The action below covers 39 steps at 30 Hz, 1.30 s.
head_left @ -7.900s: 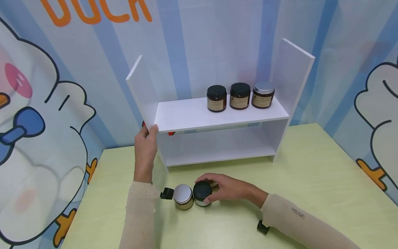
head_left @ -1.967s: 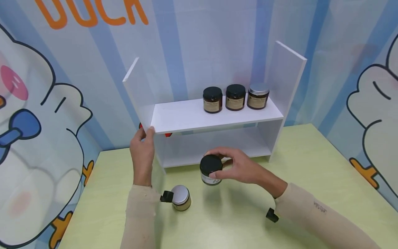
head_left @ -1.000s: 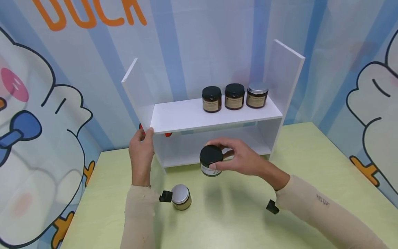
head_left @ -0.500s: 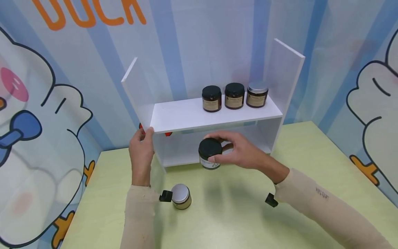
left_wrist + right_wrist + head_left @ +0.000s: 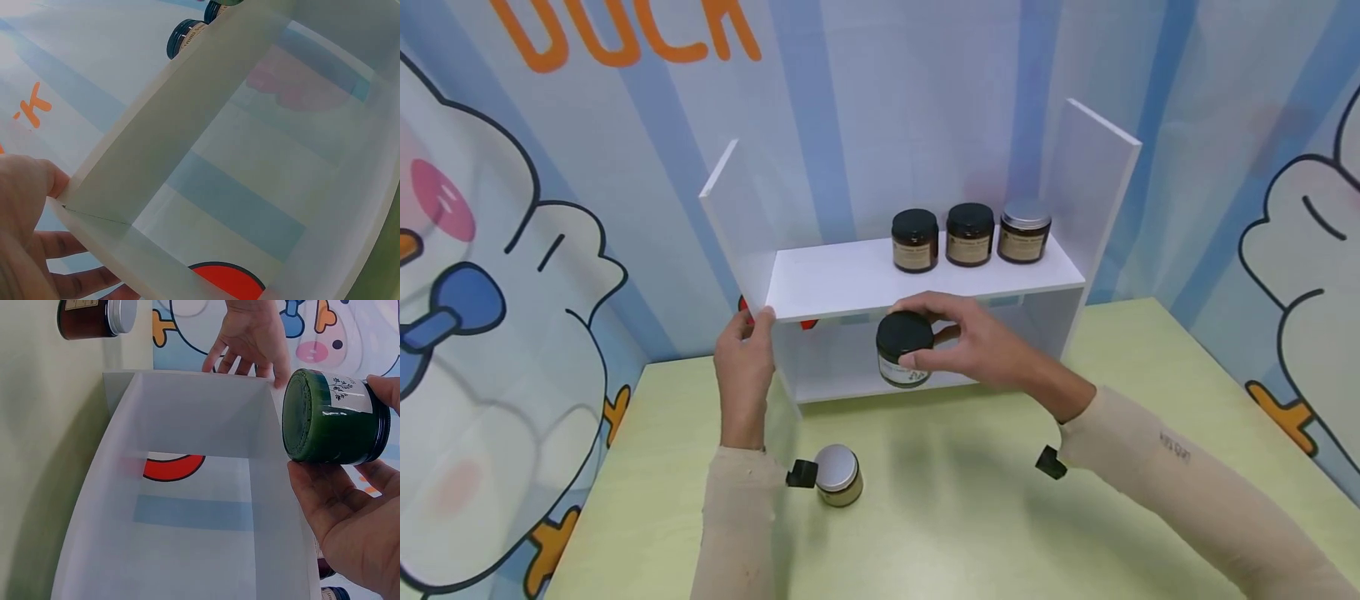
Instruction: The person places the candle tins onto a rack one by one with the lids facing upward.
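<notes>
Pale-green table (image 5: 940, 525). Head view: your right hand (image 5: 973, 343) pinches the black-lidded jar (image 5: 898, 343) aloft before the white shelf (image 5: 842, 279). Left wrist view: your left hand (image 5: 24, 231) grips the shelf's corner; brace it. Right wrist view: level the jar's base.

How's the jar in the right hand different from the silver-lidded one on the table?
The green jar has a black lid; the brown jar, a silver one. The green jar's label is white; the brown jar's is tan. The right hand holds the green jar up; the brown jar stands on the table. Both are round jars with lids on.
</notes>
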Available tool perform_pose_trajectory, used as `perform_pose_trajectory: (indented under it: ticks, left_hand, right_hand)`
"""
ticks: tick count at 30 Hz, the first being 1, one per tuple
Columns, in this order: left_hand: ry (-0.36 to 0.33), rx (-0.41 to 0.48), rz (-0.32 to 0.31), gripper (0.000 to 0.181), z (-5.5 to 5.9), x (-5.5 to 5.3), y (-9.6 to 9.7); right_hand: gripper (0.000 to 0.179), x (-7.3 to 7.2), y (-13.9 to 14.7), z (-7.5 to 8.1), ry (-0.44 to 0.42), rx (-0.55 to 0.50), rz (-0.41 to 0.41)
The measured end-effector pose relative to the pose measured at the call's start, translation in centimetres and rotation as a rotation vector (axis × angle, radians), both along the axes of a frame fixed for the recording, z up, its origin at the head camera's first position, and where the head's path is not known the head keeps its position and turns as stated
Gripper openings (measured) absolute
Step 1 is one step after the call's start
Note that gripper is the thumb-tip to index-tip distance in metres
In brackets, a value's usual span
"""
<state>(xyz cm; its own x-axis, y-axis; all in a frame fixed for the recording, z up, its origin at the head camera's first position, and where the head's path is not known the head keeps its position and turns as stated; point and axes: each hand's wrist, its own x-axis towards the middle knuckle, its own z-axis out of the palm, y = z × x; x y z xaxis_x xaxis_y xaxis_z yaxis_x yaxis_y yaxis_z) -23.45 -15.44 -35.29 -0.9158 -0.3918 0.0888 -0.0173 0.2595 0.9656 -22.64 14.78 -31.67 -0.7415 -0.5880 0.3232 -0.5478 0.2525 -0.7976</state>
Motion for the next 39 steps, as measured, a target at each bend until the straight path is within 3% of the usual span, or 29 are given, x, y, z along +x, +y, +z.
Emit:
perform_pose_trajectory:
  ticks: [8,18,39]
  left_hand:
    - [0.040,-0.015,-0.008,0.053,-0.2,0.0,-0.1]
    - [0.024,-0.023,-0.001,0.055,0.0,0.0,0.0]
    - [-0.013,-0.027,0.016,0.056,0.1,-0.3,0.0]
  right_hand:
    - [0.049,-1.0,-0.2,1.0,0.044,-0.017,0.014]
    - [0.052,-1.7,-0.3,2.3,0.039,-0.002,-0.027]
    - [0.050,-4.0,-0.8,3.6,0.049,0.015,-0.053]
